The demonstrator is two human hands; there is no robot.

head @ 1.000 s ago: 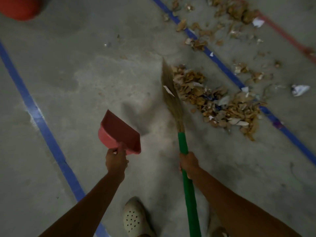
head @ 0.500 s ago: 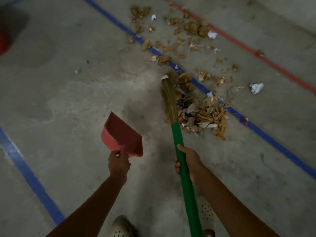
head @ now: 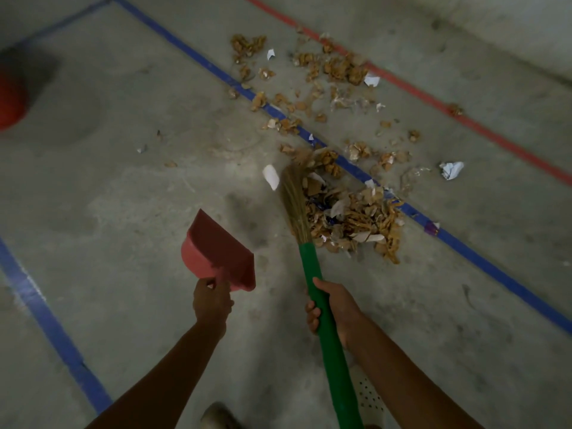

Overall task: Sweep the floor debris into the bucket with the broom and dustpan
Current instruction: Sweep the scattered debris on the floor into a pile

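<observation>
My right hand [head: 335, 306] grips the green handle of the broom [head: 312, 267], whose straw bristles [head: 294, 199] rest against the left side of a pile of brown leaves and paper scraps [head: 356, 218]. My left hand [head: 212, 301] holds the red dustpan [head: 219, 252] by its handle, lifted off the floor to the left of the broom. More debris [head: 325, 72] lies scattered farther away between the floor lines. The red bucket [head: 9, 97] shows only partly at the left edge.
The concrete floor carries blue tape lines [head: 458, 243] and a red line [head: 448, 109]. A crumpled white paper [head: 451, 170] lies to the right, a white scrap [head: 270, 176] just left of the bristles. My shoes [head: 370, 397] are at the bottom.
The view has shifted so the pile sits closer to centre and the bucket is back at the left edge. The bristles have pushed the pile together to the right. Both grips are unchanged.
</observation>
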